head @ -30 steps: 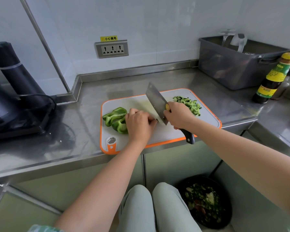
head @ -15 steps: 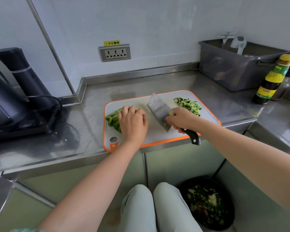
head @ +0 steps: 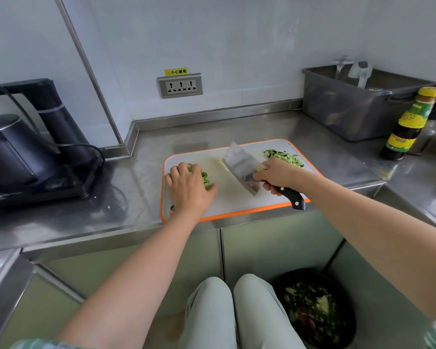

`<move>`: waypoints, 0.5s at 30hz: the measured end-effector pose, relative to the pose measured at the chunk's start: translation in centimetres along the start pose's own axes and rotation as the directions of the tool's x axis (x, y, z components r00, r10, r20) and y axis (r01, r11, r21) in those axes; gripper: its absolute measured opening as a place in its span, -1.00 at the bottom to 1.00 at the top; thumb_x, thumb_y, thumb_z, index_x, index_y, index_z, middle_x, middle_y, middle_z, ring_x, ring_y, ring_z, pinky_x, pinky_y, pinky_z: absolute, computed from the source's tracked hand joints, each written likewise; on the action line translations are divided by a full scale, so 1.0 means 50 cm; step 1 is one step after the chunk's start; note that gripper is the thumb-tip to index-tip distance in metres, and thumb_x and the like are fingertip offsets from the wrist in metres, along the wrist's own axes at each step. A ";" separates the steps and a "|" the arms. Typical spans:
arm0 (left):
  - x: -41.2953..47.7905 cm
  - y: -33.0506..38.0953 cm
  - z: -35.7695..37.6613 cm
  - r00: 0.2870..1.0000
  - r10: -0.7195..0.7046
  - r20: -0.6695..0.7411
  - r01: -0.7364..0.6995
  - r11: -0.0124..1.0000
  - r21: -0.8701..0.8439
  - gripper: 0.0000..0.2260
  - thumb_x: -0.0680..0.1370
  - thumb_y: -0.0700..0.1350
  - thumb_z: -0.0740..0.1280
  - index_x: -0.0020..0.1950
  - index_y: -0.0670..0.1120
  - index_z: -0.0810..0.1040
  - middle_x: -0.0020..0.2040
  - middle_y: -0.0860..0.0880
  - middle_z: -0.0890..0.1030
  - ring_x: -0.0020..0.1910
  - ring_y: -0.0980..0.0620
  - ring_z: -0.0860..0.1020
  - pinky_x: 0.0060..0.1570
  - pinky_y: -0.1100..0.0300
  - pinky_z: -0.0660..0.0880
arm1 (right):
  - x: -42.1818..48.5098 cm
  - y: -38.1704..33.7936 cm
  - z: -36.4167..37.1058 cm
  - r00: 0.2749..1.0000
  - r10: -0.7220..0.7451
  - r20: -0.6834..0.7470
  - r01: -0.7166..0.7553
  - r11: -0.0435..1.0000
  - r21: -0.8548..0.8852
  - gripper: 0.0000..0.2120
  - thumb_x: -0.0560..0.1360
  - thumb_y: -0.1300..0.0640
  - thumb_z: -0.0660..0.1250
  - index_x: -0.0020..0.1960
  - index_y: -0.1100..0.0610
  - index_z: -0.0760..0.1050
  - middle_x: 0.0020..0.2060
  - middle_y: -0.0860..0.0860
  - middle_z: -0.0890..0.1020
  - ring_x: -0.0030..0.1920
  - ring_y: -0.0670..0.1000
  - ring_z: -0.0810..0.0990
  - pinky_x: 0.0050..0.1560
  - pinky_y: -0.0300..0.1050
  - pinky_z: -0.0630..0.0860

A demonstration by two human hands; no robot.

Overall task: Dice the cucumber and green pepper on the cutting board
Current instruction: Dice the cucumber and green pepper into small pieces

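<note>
Head view: left grip (head: pixel 188 188) curled around green pepper pieces (head: pixel 206 182) at left end of cutting board (head: pixel 233 199); right grip (head: pixel 274 175) clamped on cleaver (head: pixel 239 166) handle, blade tilted over board middle. Diced cucumber (head: pixel 283 156) piled at board's far right corner.

1. The cutting board (head: pixel 237 202) is lying mid-frame on the counter (head: pixel 136 192), near its front edge.
2. The green pepper (head: pixel 206 182) is sitting on the board's left part, under the left grip (head: pixel 186 188).
3. The diced cucumber (head: pixel 283 156) is lying in the board's upper right corner, just behind the right grip (head: pixel 274 173) holding the cleaver (head: pixel 239 163).
4. A kettle (head: pixel 12 147) is standing at far left; a tub (head: pixel 350 112) and bottle (head: pixel 408 124) are standing at upper right.
</note>
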State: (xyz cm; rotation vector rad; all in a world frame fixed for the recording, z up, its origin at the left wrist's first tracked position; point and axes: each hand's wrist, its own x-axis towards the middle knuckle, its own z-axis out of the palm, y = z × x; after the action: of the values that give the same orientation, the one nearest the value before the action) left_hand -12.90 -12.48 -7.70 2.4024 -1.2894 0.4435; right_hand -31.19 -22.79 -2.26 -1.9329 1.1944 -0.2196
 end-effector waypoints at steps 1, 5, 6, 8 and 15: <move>-0.002 -0.004 0.000 1.000 -0.012 0.009 0.012 1.000 0.014 -0.56 0.35 0.20 0.37 0.13 -0.02 0.54 0.11 -0.11 0.49 0.14 -0.17 0.39 0.11 -0.01 0.26 | 0.001 0.003 -0.001 1.000 0.019 0.013 -0.019 1.000 0.001 -0.84 0.54 0.26 0.20 -0.22 0.24 0.36 -0.45 0.13 0.47 -0.59 0.00 0.37 -0.59 -0.27 0.33; -0.013 -0.032 0.000 0.999 -0.052 -0.012 0.052 0.998 0.021 -0.46 0.33 0.26 0.35 0.19 -0.01 0.48 0.17 -0.10 0.45 0.15 -0.16 0.38 0.08 -0.01 0.30 | 0.013 0.027 -0.018 0.982 0.126 -0.139 -0.128 0.992 -0.004 -0.88 0.53 0.29 0.17 -0.19 0.25 0.37 -0.43 0.15 0.51 -0.50 0.08 0.43 -0.49 -0.19 0.40; -0.014 -0.037 -0.002 0.998 -0.067 -0.002 0.067 0.998 0.010 -0.44 0.33 0.27 0.36 0.21 -0.02 0.47 0.18 -0.10 0.43 0.16 -0.16 0.37 0.09 -0.01 0.30 | 0.015 0.030 -0.022 0.971 0.136 -0.196 -0.144 0.989 -0.028 -0.89 0.50 0.32 0.16 -0.18 0.28 0.41 -0.41 0.18 0.54 -0.46 0.11 0.47 -0.42 -0.15 0.43; -0.014 -0.047 -0.007 0.996 -0.087 0.024 0.088 0.996 -0.011 -0.41 0.33 0.30 0.36 0.23 -0.01 0.45 0.21 -0.11 0.41 0.17 -0.16 0.36 0.10 -0.01 0.31 | 0.015 0.028 -0.021 0.960 0.123 -0.252 -0.137 0.990 -0.042 -0.89 0.47 0.34 0.15 -0.16 0.31 0.45 -0.39 0.20 0.55 -0.42 0.13 0.50 -0.38 -0.13 0.45; -0.017 -0.056 -0.012 0.988 -0.067 0.137 0.078 0.994 -0.072 -0.44 0.38 0.28 0.36 0.24 -0.03 0.48 0.25 -0.13 0.35 0.21 -0.18 0.34 0.14 0.02 0.35 | -0.003 0.001 0.012 0.998 0.044 -0.036 -0.045 0.999 -0.022 -0.84 0.55 0.27 0.19 -0.22 0.22 0.36 -0.46 0.12 0.48 -0.56 0.04 0.40 -0.56 -0.25 0.35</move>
State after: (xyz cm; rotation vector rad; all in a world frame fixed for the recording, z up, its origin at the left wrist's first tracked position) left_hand -11.06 -10.17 -8.07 2.4401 -1.2449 0.2101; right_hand -30.99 -22.37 -2.63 -1.9271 1.2675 -0.2183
